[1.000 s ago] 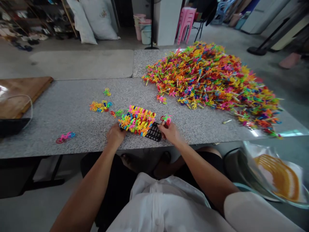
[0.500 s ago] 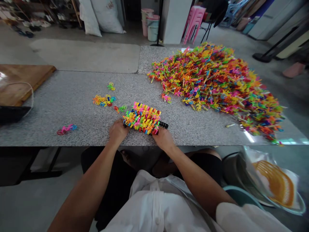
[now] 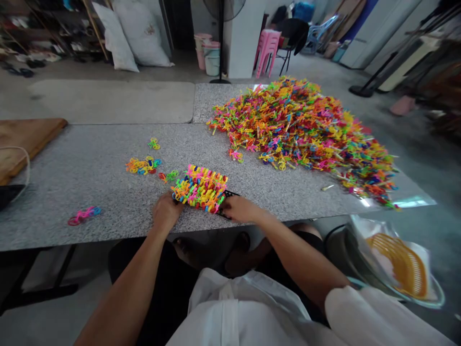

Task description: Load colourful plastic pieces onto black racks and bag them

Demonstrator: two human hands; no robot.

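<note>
Both hands are on the rack: the left hand (image 3: 164, 211) clasps the near-left corner of the black grid tray (image 3: 227, 196), fingers curled round its edge, while the right hand (image 3: 240, 209) lies flat over the tray's bare near-right end, fingers stretched out and pressing down, nothing pinched between them. A second ago that right hand held a small red-and-pink clip above the empty holes; half a second ago it had dropped to the tray's edge; now the clip is out of its fingers, and I can't tell which slot it went into. So my read is that one more piece has been seated and the hand is steadying the tray.

The tray sits at the near edge of the speckled stone table (image 3: 101, 163), right in front of the person, and the packed block of bright clips (image 3: 199, 187) covers all but that dark strip on the right. Only a little room looks left to fill.

The big heap of loose coloured clips (image 3: 302, 129) lies well apart to the far right. A few strays (image 3: 142, 165) sit just left of the tray, and a pink one (image 3: 83, 215) lies farther left. An orange basket (image 3: 403, 264) rests low on the right, off the table.
</note>
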